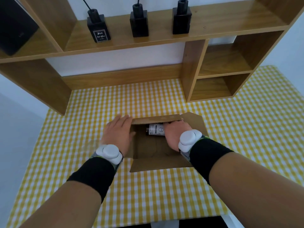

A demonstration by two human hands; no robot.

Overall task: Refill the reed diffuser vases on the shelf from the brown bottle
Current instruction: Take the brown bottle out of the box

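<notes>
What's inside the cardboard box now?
One white-labelled bottle lies on its side at the far end of the cardboard box. The right hand covers part of it; the far flap hides that hand's fingers.

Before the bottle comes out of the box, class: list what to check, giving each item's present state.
1. Bottle found: lies on its side in the cardboard box: ok.
2. Right hand gripping it: fingers hidden under the far flap: cannot tell.
3. Left hand steadying the box: flat on its left edge: ok.
4. Bottle cap tight: cannot tell.
5. Left vase, middle vase, right vase upright on the shelf: ok.
</notes>
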